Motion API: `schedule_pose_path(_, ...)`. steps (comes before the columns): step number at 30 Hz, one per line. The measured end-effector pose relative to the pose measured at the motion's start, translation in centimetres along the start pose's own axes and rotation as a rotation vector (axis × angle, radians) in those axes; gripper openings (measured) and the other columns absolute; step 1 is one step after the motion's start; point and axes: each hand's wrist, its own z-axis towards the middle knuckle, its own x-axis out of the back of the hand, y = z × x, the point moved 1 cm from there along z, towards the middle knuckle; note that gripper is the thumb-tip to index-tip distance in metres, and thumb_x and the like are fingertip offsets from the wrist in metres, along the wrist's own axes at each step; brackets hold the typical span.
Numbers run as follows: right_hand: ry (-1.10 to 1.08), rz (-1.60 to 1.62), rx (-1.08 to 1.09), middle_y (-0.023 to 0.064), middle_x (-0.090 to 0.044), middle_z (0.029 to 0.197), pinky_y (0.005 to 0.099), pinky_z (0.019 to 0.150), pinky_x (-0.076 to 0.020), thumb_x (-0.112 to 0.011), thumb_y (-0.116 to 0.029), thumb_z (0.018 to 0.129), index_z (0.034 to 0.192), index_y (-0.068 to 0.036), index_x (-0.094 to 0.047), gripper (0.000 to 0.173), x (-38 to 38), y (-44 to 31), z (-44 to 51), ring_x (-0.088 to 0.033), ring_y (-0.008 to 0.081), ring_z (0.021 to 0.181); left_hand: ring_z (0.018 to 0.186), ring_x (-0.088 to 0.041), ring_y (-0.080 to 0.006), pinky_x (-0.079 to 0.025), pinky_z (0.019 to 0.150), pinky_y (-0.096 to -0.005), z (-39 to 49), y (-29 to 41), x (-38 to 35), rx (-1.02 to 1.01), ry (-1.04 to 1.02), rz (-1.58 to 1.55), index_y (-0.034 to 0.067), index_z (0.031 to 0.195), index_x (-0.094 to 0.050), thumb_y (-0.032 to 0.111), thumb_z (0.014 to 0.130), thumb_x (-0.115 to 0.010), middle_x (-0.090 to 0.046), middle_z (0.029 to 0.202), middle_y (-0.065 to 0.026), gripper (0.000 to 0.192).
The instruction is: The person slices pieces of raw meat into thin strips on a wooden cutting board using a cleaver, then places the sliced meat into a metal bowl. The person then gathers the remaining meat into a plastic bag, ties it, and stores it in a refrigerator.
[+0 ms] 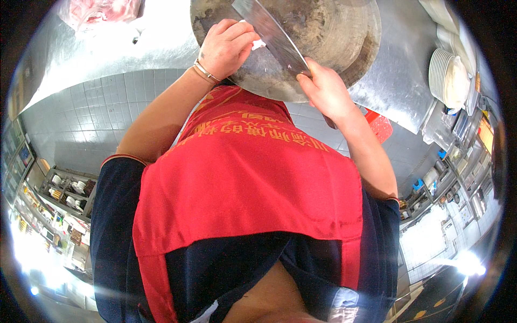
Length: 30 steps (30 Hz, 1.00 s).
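A cleaver [278,38] lies across my view over a round, worn chopping block [335,36] at the top middle. My right hand [326,89] is closed on its handle, with thumb and forefinger at the heel of the blade. To the left of the blade, my left hand [229,45] grips a small white cloth or paper [258,44] that shows between and below its fingers, close to the blade's face. Whether the white piece touches the blade is hard to tell.
The block stands on a stainless steel counter [398,72]. Raw meat [101,14] lies at the upper left. A stack of plates [440,74] stands at the right, with a plastic bag [456,84] against it. A red plastic item [379,127] is below the counter's edge.
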Motion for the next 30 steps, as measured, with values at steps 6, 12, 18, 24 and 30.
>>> schedule_pose_path(6,0.097,-0.043,-0.002,0.0259,-0.066,0.080,0.0547,0.072,-0.0515,-0.055,-0.025,0.094,0.115,-0.002,-0.055,0.031,0.6,0.9,-2.1,-0.065,0.0460,0.080,0.093,-0.062,-0.0255,-0.050,0.080,-0.0379,-0.3,-0.2,0.1,-0.009,0.070,-0.048,0.012,0.097,-0.068,0.005,0.071,-0.076,-0.066,0.101,-0.0015,0.028)
schedule_pose_path(12,0.030,-0.306,0.057,0.0229,-0.067,0.079,0.0538,0.070,-0.0532,-0.054,-0.022,0.094,0.118,-0.004,-0.055,0.030,0.9,0.2,-2.9,-0.067,0.0423,0.078,0.091,-0.062,-0.0250,-0.051,0.078,-0.0378,-0.2,-0.3,0.2,-0.021,0.081,-0.062,0.011,0.096,-0.068,0.004,0.071,-0.077,-0.066,0.100,-0.0025,0.027)
schedule_pose_path(18,-0.026,-0.326,0.044,0.0227,-0.067,0.078,0.0537,0.070,-0.0534,-0.053,-0.022,0.094,0.118,-0.004,-0.054,0.030,1.0,-0.1,-2.9,-0.068,0.0418,0.077,0.091,-0.062,-0.0252,-0.052,0.079,-0.0378,-0.1,-0.2,0.2,-0.012,0.078,-0.041,0.010,0.096,-0.068,0.003,0.072,-0.075,-0.066,0.100,-0.0036,0.026)
schedule_pose_path(24,-0.028,-0.313,0.039,0.0236,-0.067,0.079,0.0548,0.071,-0.0528,-0.053,-0.021,0.094,0.118,-0.002,-0.053,0.030,0.9,-0.2,-2.6,-0.067,0.0427,0.079,0.091,-0.062,-0.0259,-0.052,0.079,-0.0381,0.1,-0.1,0.2,0.003,0.077,-0.022,0.009,0.095,-0.068,0.002,0.072,-0.074,-0.066,0.101,-0.0046,0.026)
schedule_pose_path(30,-0.060,-0.295,0.025,0.0249,-0.068,0.081,0.0549,0.073,-0.0523,-0.053,-0.020,0.094,0.118,0.000,-0.053,0.031,1.3,-0.7,-2.2,-0.067,0.0434,0.081,0.090,-0.062,-0.0264,-0.053,0.078,-0.0384,0.1,-0.2,0.3,0.006,0.063,-0.015,0.009,0.095,-0.069,0.002,0.071,-0.074,-0.066,0.102,-0.0053,0.025)
